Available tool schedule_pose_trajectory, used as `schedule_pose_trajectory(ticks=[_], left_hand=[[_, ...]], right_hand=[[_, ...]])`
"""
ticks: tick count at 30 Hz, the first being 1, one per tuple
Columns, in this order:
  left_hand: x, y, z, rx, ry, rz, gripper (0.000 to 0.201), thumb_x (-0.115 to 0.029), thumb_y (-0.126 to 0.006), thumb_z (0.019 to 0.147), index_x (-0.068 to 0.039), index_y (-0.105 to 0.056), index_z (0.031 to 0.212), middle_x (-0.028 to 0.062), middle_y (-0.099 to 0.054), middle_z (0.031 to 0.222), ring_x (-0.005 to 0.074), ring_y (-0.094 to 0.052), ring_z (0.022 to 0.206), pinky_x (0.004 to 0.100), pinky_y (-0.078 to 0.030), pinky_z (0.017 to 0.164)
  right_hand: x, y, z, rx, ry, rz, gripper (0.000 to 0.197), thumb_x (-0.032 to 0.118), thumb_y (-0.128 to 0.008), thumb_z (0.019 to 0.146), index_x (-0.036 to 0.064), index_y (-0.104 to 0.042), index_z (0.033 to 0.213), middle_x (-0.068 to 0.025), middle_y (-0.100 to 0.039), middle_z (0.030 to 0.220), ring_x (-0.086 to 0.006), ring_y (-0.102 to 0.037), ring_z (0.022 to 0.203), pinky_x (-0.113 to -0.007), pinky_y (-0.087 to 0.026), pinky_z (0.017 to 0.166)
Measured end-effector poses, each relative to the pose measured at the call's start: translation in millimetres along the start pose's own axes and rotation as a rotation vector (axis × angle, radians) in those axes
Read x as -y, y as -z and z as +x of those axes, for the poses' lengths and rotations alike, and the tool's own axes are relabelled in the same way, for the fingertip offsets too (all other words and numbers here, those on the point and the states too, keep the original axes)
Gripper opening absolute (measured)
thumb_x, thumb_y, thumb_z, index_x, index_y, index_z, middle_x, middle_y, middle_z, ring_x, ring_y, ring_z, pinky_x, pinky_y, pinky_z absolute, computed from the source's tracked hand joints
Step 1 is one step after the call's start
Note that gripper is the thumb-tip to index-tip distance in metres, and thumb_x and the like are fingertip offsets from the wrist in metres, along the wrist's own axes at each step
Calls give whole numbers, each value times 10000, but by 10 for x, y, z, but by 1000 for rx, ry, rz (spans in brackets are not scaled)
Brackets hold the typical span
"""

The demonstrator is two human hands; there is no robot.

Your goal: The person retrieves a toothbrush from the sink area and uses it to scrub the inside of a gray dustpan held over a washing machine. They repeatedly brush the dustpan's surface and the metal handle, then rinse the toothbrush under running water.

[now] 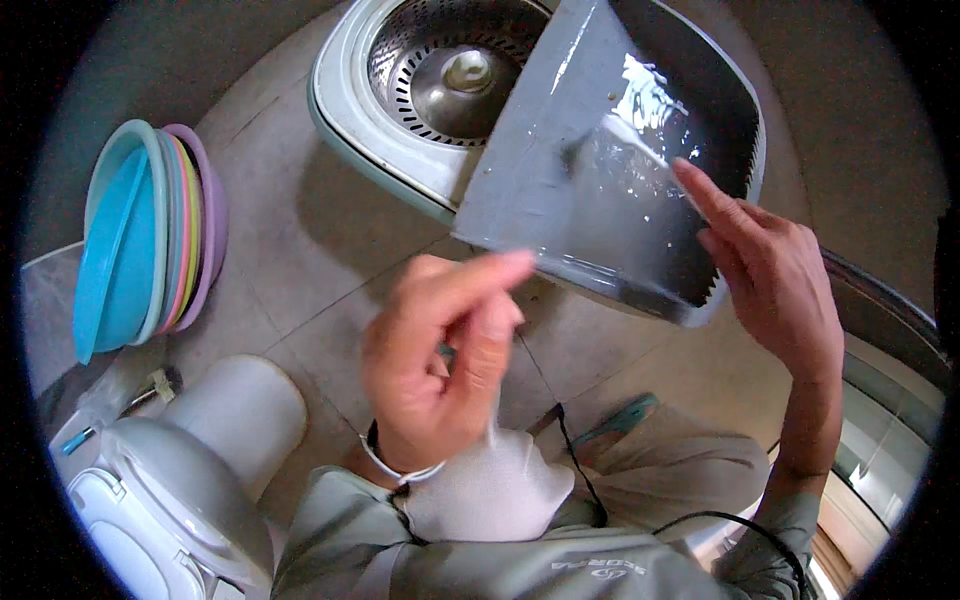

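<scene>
A large grey dustpan (520, 190) with a toothed edge on its right side leans over a white-rimmed machine. Its inside looks wet, with bright glare and small specks. My right hand (775, 270) is closed around a slim white stick-like tool (640, 140), index finger stretched along it. The tool's far end lies against the dustpan's inner surface; motion blur hides its exact kind. Nearer to me, my left hand (435, 360) is raised and blurred, fingers curled, with no object visible in it. Its index fingertip overlaps the dustpan's lower edge; whether they touch I cannot tell.
The machine's open metal drum (450, 80) sits behind the dustpan. Nested coloured basins (125, 240) stand against the left wall. A white toilet (185, 490) is at lower left. A white cloth-like thing (490, 490) hangs before my shirt. Tiled floor (330, 290) lies below.
</scene>
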State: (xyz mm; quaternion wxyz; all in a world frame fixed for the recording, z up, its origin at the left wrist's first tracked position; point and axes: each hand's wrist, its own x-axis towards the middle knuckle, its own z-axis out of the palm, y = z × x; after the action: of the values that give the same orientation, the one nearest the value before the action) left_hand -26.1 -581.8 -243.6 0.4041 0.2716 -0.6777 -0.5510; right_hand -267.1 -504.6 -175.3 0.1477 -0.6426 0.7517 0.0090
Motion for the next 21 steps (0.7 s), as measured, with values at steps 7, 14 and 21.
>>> schedule_pose_trajectory(ticks=[7,14,21], left_hand=[[152,30,-24,-267,121,36,312,-34,-538,901,21,-506,1206,92,-495,1074,49,-463,649,174,-387,597],[292,62,-14,-317,378,5,251,-63,-550,910,5,-523,1150,43,-533,972,20,-429,616,167,-362,562],[509,77,-76,-201,396,118,173,-121,-561,922,-3,-598,1044,-9,-563,763,37,-455,640,186,-380,562]], right_hand=[[-105,-453,373,-163,296,54,624,-30,-527,809,207,-426,1378,-138,-561,759,-298,-538,594,-384,-468,561],[49,-428,312,115,501,115,626,30,-512,784,188,-414,1382,-175,-612,763,-307,-628,618,-414,-512,585],[-37,-461,408,83,515,166,569,69,-514,819,194,-434,1369,-161,-614,724,-313,-617,597,-406,-489,556]])
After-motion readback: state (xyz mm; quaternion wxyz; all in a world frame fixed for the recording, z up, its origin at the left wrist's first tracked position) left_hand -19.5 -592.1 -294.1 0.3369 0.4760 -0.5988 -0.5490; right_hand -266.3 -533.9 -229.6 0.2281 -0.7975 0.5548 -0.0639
